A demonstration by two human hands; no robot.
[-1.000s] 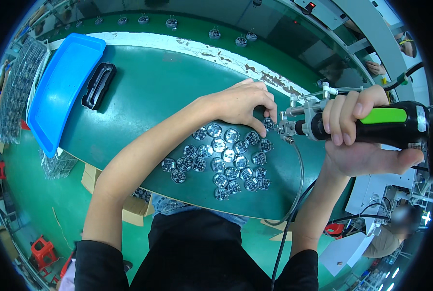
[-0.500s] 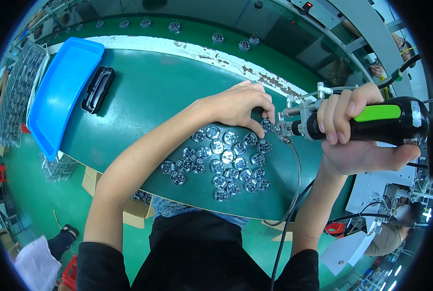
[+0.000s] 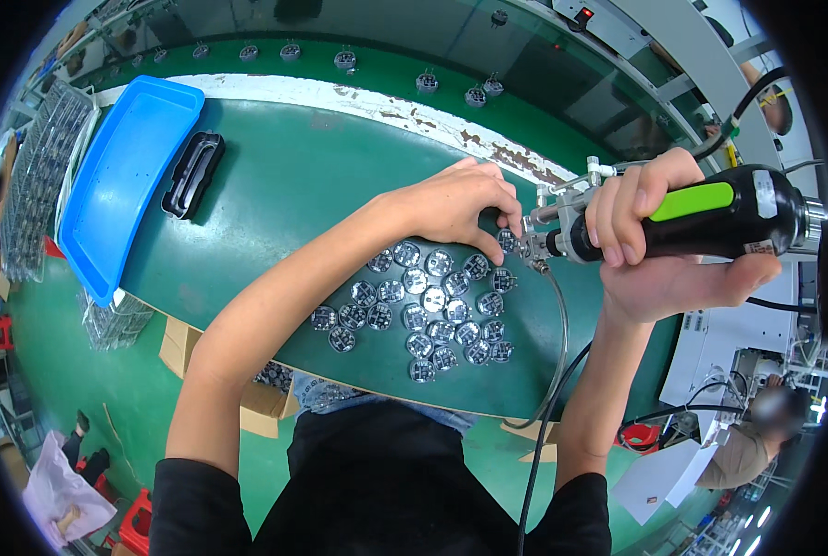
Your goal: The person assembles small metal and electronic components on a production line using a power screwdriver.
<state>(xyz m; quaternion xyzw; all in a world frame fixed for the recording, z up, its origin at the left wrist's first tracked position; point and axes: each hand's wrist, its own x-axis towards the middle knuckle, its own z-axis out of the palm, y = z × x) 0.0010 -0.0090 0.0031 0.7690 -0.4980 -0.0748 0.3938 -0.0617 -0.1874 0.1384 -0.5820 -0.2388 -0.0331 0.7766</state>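
While the left hand [image 3: 455, 204] is curled on one round part [image 3: 506, 239] at the cluster's [image 3: 423, 310] top edge | electric screwdriver [image 3: 701, 222], gripped by closed right hand [image 3: 673, 250], is kept at it as before | fastening judged unfinished.

Driver [image 3: 710, 218] in my right hand [image 3: 682, 269]: glossy black plastic body, matt green grip strip, bare metal nose. Small round parts [image 3: 423, 306] by my left hand [image 3: 455, 199]: shiny metal faces. Bench top [image 3: 321, 176]: smooth matt green, far edge worn, flaking white. Far-left tray [image 3: 122, 176]: smooth blue plastic.

A white label [image 3: 764, 194] wraps the black-and-green power screwdriver [image 3: 701, 218].
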